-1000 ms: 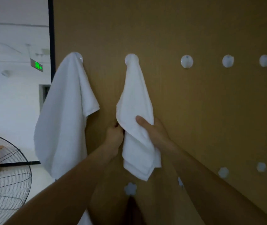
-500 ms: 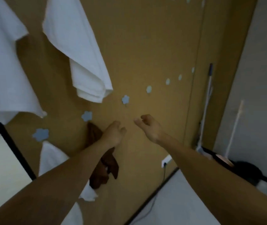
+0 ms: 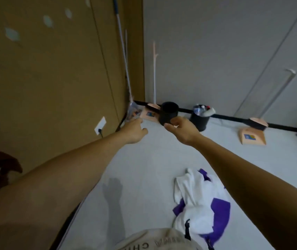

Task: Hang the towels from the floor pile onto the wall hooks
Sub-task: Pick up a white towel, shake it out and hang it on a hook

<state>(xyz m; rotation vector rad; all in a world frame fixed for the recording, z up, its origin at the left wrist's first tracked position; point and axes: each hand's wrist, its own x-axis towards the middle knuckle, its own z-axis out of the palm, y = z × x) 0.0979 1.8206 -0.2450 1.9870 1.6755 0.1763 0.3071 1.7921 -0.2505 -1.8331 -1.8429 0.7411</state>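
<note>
A crumpled pile of white and purple towels [image 3: 201, 204] lies on the pale floor [image 3: 144, 168].

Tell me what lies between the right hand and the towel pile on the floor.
Nothing: in the head view, only bare grey floor separates the right hand from the towel pile.

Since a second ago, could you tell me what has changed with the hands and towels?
Both hands let go of the white towel, left on its hook. The left hand and right hand now stretch out empty above the floor; the towel pile lies under the right forearm, untouched.
</note>
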